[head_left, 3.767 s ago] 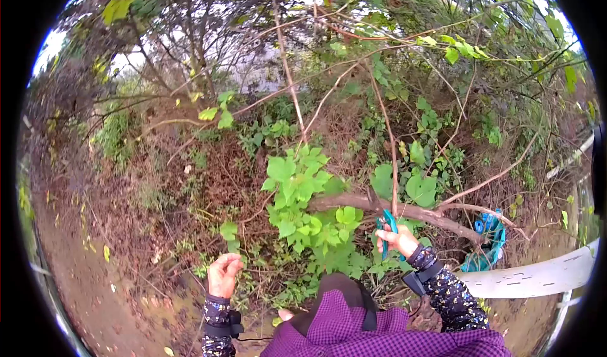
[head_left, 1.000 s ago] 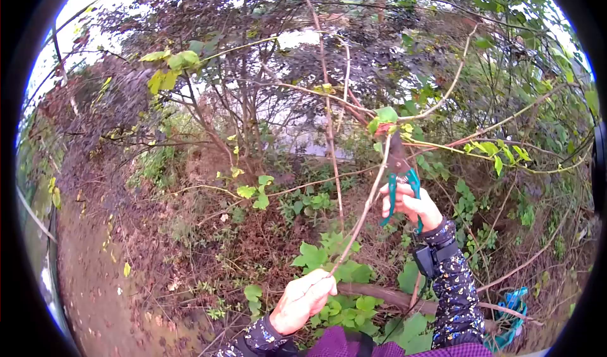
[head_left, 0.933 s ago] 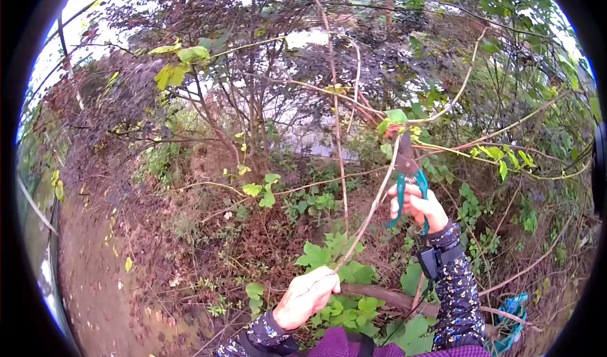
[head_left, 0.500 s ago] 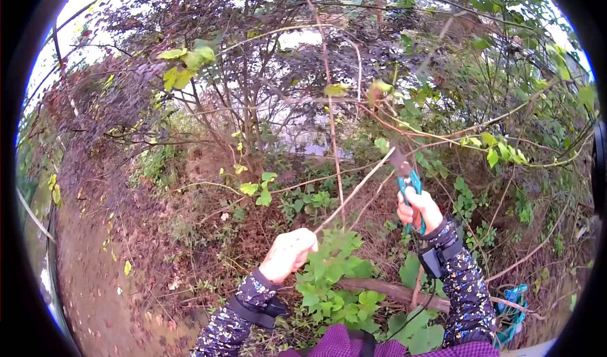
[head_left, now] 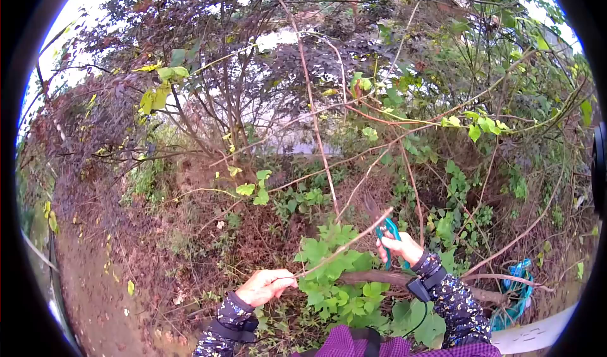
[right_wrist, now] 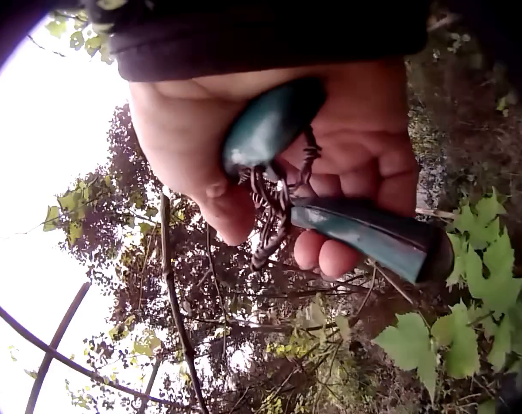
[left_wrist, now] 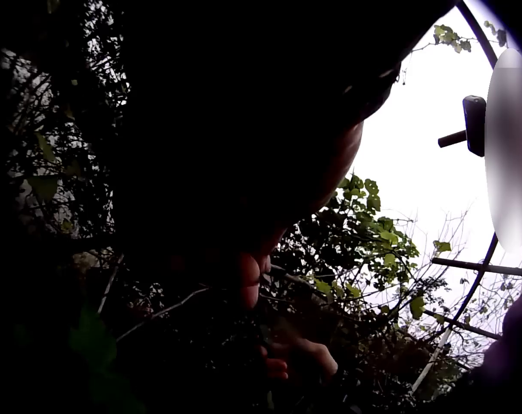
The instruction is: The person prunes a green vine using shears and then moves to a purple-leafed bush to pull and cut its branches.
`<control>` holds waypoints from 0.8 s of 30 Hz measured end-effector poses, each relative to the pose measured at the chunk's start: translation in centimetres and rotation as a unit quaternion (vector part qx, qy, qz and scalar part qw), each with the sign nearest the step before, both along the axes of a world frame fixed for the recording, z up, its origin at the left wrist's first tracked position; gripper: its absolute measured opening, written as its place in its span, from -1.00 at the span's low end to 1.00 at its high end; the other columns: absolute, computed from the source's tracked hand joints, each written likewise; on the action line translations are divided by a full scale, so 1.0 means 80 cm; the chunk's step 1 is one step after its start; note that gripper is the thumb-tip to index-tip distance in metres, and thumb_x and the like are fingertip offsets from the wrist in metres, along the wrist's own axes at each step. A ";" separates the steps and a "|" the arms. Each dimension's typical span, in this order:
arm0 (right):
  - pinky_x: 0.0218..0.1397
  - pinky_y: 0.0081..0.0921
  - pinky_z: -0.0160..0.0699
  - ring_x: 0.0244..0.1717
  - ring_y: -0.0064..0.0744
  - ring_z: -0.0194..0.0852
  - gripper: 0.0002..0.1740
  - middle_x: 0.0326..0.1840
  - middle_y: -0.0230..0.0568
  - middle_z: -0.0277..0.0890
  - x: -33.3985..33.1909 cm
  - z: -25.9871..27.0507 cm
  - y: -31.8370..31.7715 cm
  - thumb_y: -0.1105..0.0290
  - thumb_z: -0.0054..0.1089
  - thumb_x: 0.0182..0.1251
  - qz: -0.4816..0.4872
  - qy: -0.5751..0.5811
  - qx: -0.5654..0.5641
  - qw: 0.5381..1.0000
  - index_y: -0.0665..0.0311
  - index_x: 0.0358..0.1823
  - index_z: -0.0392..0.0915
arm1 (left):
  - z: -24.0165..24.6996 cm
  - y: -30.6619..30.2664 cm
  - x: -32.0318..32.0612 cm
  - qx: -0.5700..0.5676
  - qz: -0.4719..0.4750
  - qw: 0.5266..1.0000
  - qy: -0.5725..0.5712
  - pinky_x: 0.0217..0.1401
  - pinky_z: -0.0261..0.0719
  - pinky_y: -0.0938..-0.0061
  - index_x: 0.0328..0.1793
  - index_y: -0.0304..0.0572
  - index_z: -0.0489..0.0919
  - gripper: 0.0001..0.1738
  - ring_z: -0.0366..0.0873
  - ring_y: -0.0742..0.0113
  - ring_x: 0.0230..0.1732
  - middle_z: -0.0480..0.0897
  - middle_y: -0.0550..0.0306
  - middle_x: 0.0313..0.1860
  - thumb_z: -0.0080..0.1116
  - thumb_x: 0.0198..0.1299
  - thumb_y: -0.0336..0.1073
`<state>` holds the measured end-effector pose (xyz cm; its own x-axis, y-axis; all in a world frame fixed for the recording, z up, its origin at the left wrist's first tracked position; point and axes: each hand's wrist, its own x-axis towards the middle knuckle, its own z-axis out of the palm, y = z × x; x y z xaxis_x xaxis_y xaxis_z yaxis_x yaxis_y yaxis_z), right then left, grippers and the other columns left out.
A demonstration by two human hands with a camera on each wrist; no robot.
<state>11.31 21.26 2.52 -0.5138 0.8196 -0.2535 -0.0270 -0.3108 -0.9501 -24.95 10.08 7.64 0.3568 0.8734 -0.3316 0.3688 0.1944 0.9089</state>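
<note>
My right hand [head_left: 398, 246] grips teal-handled pruning shears [head_left: 384, 230], its fingers curled round both handles [right_wrist: 364, 233]; the spring shows between them in the right wrist view. My left hand [head_left: 265, 285] pinches the lower end of a thin cut twig [head_left: 344, 246], which slants up to the right toward the shears. Both hands are low, in front of a clump of broad green leaves [head_left: 335, 275]. In the left wrist view the hand [left_wrist: 252, 276] is a dark silhouette against the sky.
A thick brown branch [head_left: 379, 277] lies across behind the leaves. Thin bare stems [head_left: 313, 123] and vines rise ahead. A teal bag [head_left: 515, 287] sits at the lower right beside a white rail [head_left: 537, 335]. Bare earth [head_left: 88, 281] runs along the left.
Both hands have come down from the high vines. The twig is now cut free and lowered with my left hand; the shears have dropped from head height to the leaf clump.
</note>
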 end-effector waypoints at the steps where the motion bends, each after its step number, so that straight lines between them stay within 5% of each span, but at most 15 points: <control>1: -0.39 -0.60 0.33 -0.46 -0.50 0.48 -0.69 -0.50 -0.31 0.49 0.003 -0.004 -0.006 0.16 0.08 0.29 -0.009 0.002 -0.010 1.000 0.29 -0.22 0.47 | -0.009 0.001 -0.001 -0.010 -0.025 1.000 0.013 -0.41 0.36 0.63 -0.14 -0.16 0.62 -0.80 0.33 0.61 -0.52 0.50 0.39 -0.53 0.02 0.31 -0.25; 5: -0.29 -0.54 0.37 -0.44 -0.46 0.47 -0.71 -0.48 -0.28 0.49 0.040 -0.013 -0.019 0.18 0.02 0.33 -0.020 -0.098 0.017 0.995 0.30 -0.22 0.45 | -0.050 0.012 -0.038 -0.031 -0.136 0.973 0.183 -0.35 0.45 0.46 -0.10 -0.05 0.64 -0.78 0.46 0.39 -0.50 0.52 0.20 -0.58 0.13 0.21 -0.17; 8: -0.31 -0.58 0.30 -0.43 -0.48 0.47 -0.69 -0.47 -0.29 0.50 0.057 -0.006 -0.034 0.16 0.04 0.31 -0.034 -0.121 0.023 0.992 0.30 -0.21 0.45 | -0.048 0.029 -0.049 0.083 -0.250 0.882 0.391 -0.07 0.47 0.15 0.06 -0.07 0.58 -0.52 0.52 -0.08 -0.09 0.58 -0.10 -0.13 0.24 0.06 0.00; 9: -0.32 -0.60 0.28 -0.43 -0.49 0.46 -0.68 -0.47 -0.30 0.50 0.064 -0.008 -0.038 0.16 0.04 0.30 -0.042 -0.130 0.022 0.990 0.30 -0.20 0.46 | -0.022 0.037 -0.029 0.128 -0.234 0.856 0.443 0.00 0.45 0.14 0.15 -0.08 0.52 -0.44 0.47 -0.05 0.03 0.50 -0.14 0.02 0.24 0.05 0.01; 12: -0.29 -0.55 0.35 -0.42 -0.48 0.48 -0.72 -0.47 -0.30 0.50 0.068 -0.009 -0.043 0.21 0.06 0.30 -0.063 -0.122 0.004 0.990 0.32 -0.24 0.47 | 0.019 0.092 0.001 0.323 -0.103 0.893 0.296 0.34 0.27 0.19 0.31 -0.14 0.33 -0.33 0.19 -0.19 0.34 0.21 -0.33 0.33 0.26 0.07 -0.13; 15: -0.24 -0.47 0.47 -0.40 -0.46 0.49 -0.77 -0.48 -0.28 0.50 0.068 -0.004 -0.041 0.29 0.08 0.30 -0.079 -0.109 -0.022 0.991 0.35 -0.28 0.47 | 0.077 0.160 0.028 0.497 0.084 0.810 0.301 0.35 0.27 0.22 0.33 -0.21 0.24 -0.28 0.20 -0.17 0.34 0.18 -0.29 0.33 0.26 0.01 -0.38; 19: -0.24 -0.48 0.46 -0.41 -0.46 0.46 -0.75 -0.48 -0.30 0.47 0.070 -0.006 -0.042 0.26 0.08 0.31 -0.048 -0.121 0.013 0.991 0.36 -0.29 0.44 | 0.105 0.258 0.031 0.558 0.189 0.743 0.319 0.34 0.28 0.21 0.40 -0.16 0.14 -0.15 0.19 -0.17 0.34 0.13 -0.24 0.37 0.27 -0.07 -0.48; 21: -0.23 -0.51 0.38 -0.39 -0.45 0.45 -0.65 -0.45 -0.27 0.47 0.071 -0.015 -0.044 0.19 0.09 0.29 -0.024 -0.072 0.019 0.997 0.38 -0.14 0.44 | 0.114 0.286 0.032 0.516 0.235 0.736 0.369 0.30 0.30 0.18 0.39 -0.15 0.15 -0.14 0.18 -0.17 0.34 0.13 -0.22 0.37 0.29 -0.09 -0.44; 24: -0.16 -0.46 0.42 -0.37 -0.43 0.45 -0.66 -0.44 -0.24 0.46 0.066 -0.002 -0.047 0.23 0.09 0.30 -0.024 -0.073 0.004 0.997 0.41 -0.13 0.42 | 0.103 0.309 0.018 0.436 0.298 0.703 0.476 0.09 0.44 0.13 0.33 -0.12 0.23 -0.23 0.42 -0.15 0.09 0.28 -0.14 0.24 0.29 -0.06 -0.30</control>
